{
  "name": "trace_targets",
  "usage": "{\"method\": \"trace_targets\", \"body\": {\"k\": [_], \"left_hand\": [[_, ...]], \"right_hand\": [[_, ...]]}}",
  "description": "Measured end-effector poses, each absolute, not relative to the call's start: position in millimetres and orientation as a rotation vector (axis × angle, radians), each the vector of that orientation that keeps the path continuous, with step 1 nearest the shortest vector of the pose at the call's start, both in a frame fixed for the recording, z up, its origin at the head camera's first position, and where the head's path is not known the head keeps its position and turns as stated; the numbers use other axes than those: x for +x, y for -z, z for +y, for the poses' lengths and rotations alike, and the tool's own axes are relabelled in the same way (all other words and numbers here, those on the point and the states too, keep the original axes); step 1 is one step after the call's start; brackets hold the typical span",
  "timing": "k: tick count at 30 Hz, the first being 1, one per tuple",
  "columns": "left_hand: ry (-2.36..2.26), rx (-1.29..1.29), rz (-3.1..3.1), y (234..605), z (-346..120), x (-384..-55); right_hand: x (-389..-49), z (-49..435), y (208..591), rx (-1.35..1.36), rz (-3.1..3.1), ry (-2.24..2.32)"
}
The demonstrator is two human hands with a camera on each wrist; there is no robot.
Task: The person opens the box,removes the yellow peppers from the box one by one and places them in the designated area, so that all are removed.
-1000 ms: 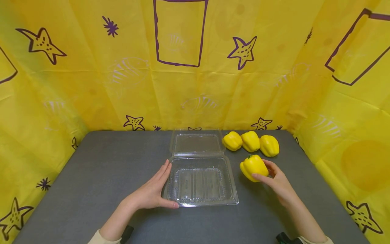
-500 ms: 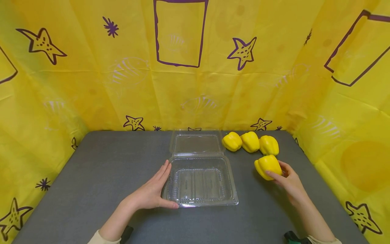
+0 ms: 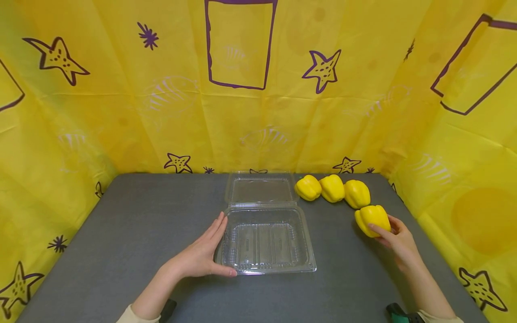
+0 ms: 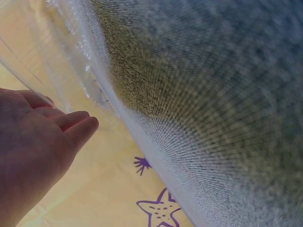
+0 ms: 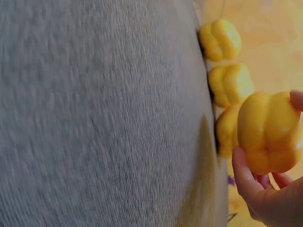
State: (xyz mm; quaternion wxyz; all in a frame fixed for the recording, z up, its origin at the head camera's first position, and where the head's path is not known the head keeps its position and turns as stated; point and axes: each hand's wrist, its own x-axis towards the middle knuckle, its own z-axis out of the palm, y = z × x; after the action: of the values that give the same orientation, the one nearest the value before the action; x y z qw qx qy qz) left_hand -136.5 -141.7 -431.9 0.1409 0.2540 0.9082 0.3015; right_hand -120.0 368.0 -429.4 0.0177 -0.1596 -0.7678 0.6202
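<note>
A yellow bell pepper [image 3: 371,220] is in my right hand [image 3: 400,244], gripped between thumb and fingers at the right of the head view. The right wrist view shows this bell pepper [image 5: 267,130] raised off the table, its shadow on the cloth. My left hand [image 3: 198,255] rests along the left side of a clear plastic clamshell container [image 3: 310,251], fingers straight and thumb at its front corner. The container's lid [image 3: 260,190] lies folded back behind its base, and nothing is in the base. In the left wrist view, the left hand's [image 4: 42,137] fingers reach the clear plastic.
Three more yellow bell peppers stand in a row at the back right: the left one [image 3: 308,187], the middle one [image 3: 332,188] and the right one [image 3: 357,194]. A dark grey cloth [image 3: 133,233] covers the table. Yellow patterned curtains [image 3: 169,112] surround it.
My right hand has carried the bell pepper to the right, away from the container and in front of the row's right pepper. My left hand and the container have stayed in place.
</note>
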Motion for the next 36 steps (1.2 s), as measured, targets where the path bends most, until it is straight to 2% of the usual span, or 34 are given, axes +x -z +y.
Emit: {"method": "trace_targets", "body": {"k": [21,36], "left_hand": [[-0.851,0.743,2.633,432.0,-141.2,-136.2],[-0.873,0.755,2.627,431.0,-141.5,-135.9]], "right_hand": [[-134.2,406.2,438.8,-0.636,-2.232,-1.961],[-160.0,416.1,436.7,-0.685,-2.176,-1.959]]}}
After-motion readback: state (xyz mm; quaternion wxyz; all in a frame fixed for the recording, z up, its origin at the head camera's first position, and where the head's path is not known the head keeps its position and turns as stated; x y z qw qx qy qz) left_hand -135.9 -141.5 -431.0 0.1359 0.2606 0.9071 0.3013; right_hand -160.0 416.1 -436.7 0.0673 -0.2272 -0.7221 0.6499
